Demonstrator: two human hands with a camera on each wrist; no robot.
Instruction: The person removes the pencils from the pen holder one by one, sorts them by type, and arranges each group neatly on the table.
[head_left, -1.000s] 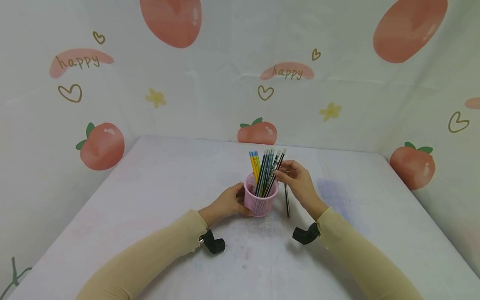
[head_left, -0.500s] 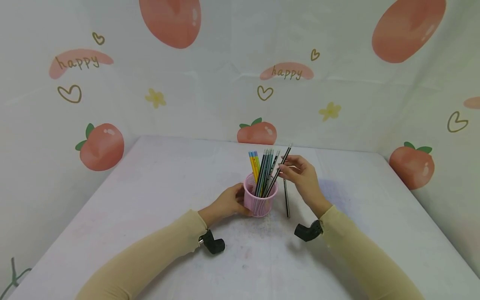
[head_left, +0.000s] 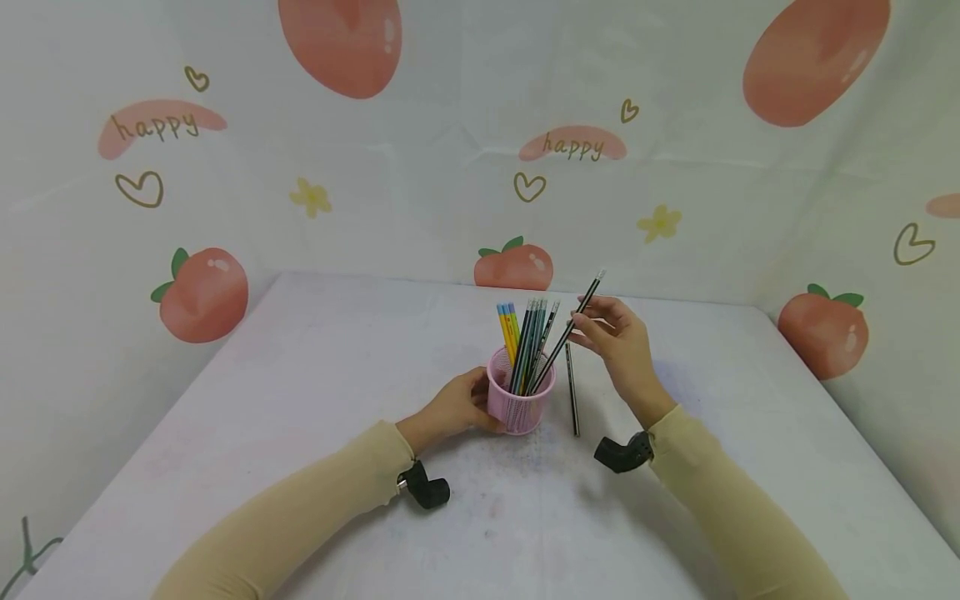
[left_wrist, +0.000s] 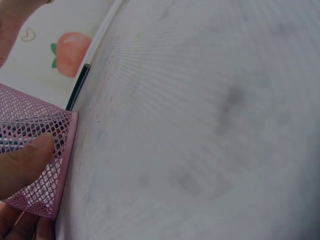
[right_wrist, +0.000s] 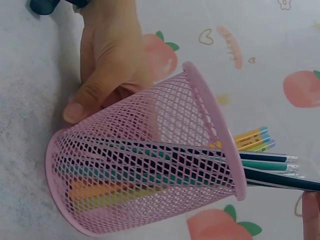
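Observation:
A pink mesh cup (head_left: pixel 520 400) stands mid-table with several pencils (head_left: pixel 525 337) upright in it. My left hand (head_left: pixel 457 404) grips the cup's left side; its thumb lies on the mesh (left_wrist: pixel 30 150). My right hand (head_left: pixel 618 337) pinches a black pencil (head_left: pixel 573 325) near its upper end. That pencil slants up to the right, and its lower tip is still inside the cup. The right wrist view shows the cup (right_wrist: pixel 150 160) and the pencils inside it from close by. Another black pencil (head_left: pixel 573 392) lies flat on the table just right of the cup.
The table (head_left: pixel 300 375) is white and bounded by a peach-print curtain (head_left: pixel 375 167) at the back and on both sides. Wrist cameras (head_left: pixel 427 487) sit under each sleeve.
My right hand has risen and moved right, drawing the black pencil up out of the bunch and tilting it more. The left hand and the cup have stayed put.

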